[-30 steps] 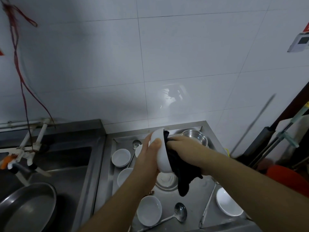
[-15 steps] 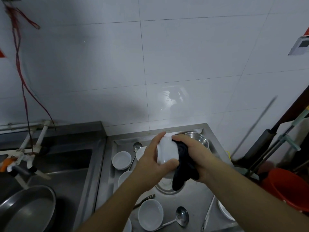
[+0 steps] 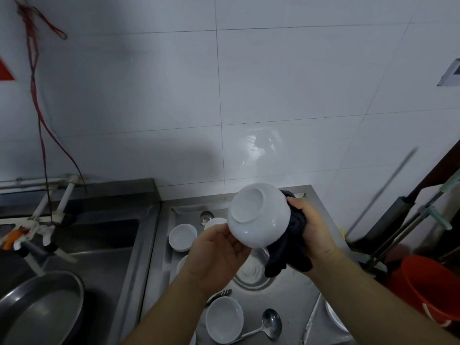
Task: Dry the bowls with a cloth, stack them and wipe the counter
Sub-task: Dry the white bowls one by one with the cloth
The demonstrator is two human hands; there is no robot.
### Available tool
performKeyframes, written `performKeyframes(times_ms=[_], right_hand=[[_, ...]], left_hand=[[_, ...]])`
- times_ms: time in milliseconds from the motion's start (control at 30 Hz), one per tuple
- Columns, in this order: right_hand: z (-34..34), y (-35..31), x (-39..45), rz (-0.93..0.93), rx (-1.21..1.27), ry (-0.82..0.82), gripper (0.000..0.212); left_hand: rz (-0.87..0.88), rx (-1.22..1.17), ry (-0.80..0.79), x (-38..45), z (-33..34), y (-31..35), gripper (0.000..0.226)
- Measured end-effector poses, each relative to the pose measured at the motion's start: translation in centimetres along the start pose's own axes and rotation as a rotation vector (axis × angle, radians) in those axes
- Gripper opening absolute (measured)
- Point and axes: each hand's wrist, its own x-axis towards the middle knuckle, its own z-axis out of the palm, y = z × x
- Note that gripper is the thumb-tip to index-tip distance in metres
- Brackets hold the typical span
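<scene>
A white bowl is held tipped over the surface, cupped loosely by the left hand; a dark cloth is gripped by the right hand. With such a light hold, it could easily be dropped onto the bowls below.

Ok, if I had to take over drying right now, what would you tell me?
Left hand: holds the white bowl from below, its base turned toward the camera.
Right hand: grips the dark cloth against the bowl's far side.
Other bowls sit loose on the steel counter: one at the back, one near the front.
Done: nothing stacked yet.
Left: finish this bowl, dry the rest, stack them, wipe the counter.
</scene>
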Motion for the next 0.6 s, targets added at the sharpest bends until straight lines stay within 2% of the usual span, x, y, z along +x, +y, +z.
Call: performKeyframes(times_ms=[100, 200, 333, 400, 467, 500, 600], right_hand=[[-0.6, 0.3, 0.0, 0.022, -0.043, 0.045, 0.070], [-0.8, 0.7, -0.1, 0.090, -0.104, 0.154, 0.047], [-0.5, 0.5, 0.1, 0.087, -0.110, 0.384, 0.039], [0.0, -0.2, 0.2, -0.057, -0.161, 0.459, 0.035], [1.1, -1.0, -0.1, -0.217, -0.234, 0.424, 0.028], [1.8, -1.3, -0.4, -0.310, -0.347, 0.387, 0.024], [3.6, -1.4, -1.5, -0.599, -0.914, 0.180, 0.014]], left_hand=[[0.081, -0.073, -0.056, -0.1, -0.1, 0.7, 0.040], [0.142, -0.065, -0.068, -0.3, 0.2, 1.6, 0.042], [0.143, 0.070, -0.022, -0.4, 0.3, 2.4, 0.051], [0.137, 0.163, 0.003, -0.4, 0.2, 2.3, 0.052], [0.134, 0.226, 0.020, -0.5, 0.2, 2.0, 0.049], [0.138, 0.262, 0.025, -0.5, 0.2, 1.8, 0.046], [0.149, 0.426, -0.005, -0.7, 1.0, 1.3, 0.028]])
